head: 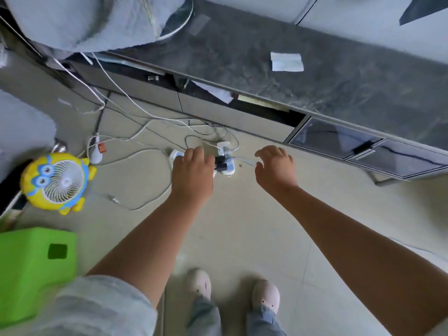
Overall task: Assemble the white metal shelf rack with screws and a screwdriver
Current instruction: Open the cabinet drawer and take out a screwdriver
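Standing over floor clutter, both hands empty, no rack parts in view

Grey cabinet (315,76) spans 12 to 3 o'clock; green stool (34,267) at 8, yellow fan (57,181) at 9; left hand (192,174) and right hand (276,167) hang loosely spread above the power strip (226,163), seemingly for balance

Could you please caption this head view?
Both bare hands, left hand and right hand, reach over a white power strip on the floor.

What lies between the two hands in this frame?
In the head view, a white power strip with black plugs lies on the floor between the left hand and right hand.
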The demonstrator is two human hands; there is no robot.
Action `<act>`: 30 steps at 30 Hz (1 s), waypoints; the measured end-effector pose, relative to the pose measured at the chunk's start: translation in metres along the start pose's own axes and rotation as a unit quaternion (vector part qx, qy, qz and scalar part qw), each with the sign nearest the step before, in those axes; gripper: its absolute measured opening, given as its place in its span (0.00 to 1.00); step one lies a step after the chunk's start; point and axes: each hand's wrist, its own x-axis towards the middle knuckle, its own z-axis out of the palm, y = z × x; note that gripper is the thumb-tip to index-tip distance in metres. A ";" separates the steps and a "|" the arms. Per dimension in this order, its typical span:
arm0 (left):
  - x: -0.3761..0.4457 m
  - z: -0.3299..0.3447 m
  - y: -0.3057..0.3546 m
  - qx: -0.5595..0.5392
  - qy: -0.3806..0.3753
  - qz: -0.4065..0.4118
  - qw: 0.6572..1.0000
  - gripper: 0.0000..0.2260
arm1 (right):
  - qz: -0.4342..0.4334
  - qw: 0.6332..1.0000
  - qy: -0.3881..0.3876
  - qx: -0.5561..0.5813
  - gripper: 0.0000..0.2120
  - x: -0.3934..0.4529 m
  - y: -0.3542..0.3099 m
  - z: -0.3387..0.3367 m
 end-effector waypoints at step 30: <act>0.294 0.196 -0.137 0.046 -0.111 0.053 0.991 0.26 | 0.110 0.993 -0.027 -0.031 0.25 0.283 0.010 0.145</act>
